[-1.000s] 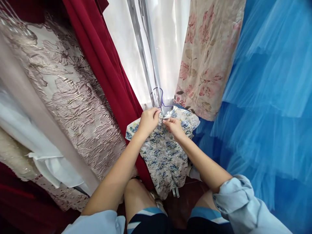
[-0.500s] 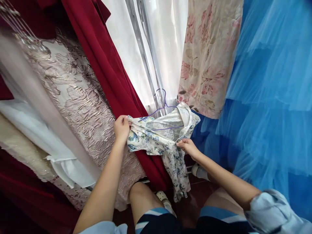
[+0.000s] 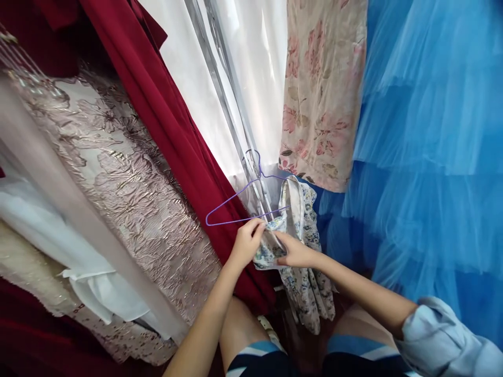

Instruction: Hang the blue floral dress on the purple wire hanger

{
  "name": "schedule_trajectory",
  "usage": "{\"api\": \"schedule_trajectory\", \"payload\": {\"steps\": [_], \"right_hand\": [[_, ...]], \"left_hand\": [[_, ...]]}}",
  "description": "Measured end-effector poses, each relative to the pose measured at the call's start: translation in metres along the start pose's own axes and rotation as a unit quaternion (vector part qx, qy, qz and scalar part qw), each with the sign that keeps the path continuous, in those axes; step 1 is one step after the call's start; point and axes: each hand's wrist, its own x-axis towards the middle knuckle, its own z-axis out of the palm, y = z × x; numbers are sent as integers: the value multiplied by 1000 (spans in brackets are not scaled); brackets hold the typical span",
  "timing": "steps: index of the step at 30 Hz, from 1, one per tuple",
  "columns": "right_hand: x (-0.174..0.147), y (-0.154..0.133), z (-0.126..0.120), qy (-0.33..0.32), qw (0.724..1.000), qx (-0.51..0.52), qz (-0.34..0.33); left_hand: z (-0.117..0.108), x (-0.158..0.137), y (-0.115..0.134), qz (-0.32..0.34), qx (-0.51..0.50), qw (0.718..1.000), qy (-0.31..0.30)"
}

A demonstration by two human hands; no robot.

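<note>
A white garment with a blue and green floral print (image 3: 308, 290) hangs by one shoulder from a purple wire hanger (image 3: 230, 201). The hanger's left arm is bare, and its hook is at the metal poles. My left hand (image 3: 247, 242) pinches the garment's loose shoulder edge just below the hanger's bottom bar. Close beside it, my right hand (image 3: 293, 251) grips the same bunched part, thumb below and fingers above. Its fingertips are partly hidden by the cloth. The lower part of the garment dangles above the floor between my knees.
Dark red cloth (image 3: 157, 120) and a pink textured brocade (image 3: 133, 173) hang at left. Grey metal poles (image 3: 226, 78) stand before a white curtain (image 3: 263, 52). A beige floral garment (image 3: 314, 115) and a blue tulle dress (image 3: 424, 146) hang at right.
The garment's left shoulder has come off the hanger's left arm. My left hand has moved right and down with it, close to my right hand, which has shifted slightly lower.
</note>
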Motion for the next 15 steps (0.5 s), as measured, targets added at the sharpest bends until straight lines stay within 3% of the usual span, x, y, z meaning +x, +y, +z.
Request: {"api": "schedule_trajectory", "payload": {"steps": [3,7,11,15], "right_hand": [[7,-19,3,-45,987,153,17],[4,-30,-16,-50,966,239,89],[-8,-38,-45,-95,959,228,141],[-16,-54,-64,-92,946,269,156]], "left_hand": [[16,9,22,52,5,997,-49],[27,2,11,38,7,997,-69],[38,-12,-10,-42,-147,980,-125],[52,-20,-6,-74,-273,944,-169]]}}
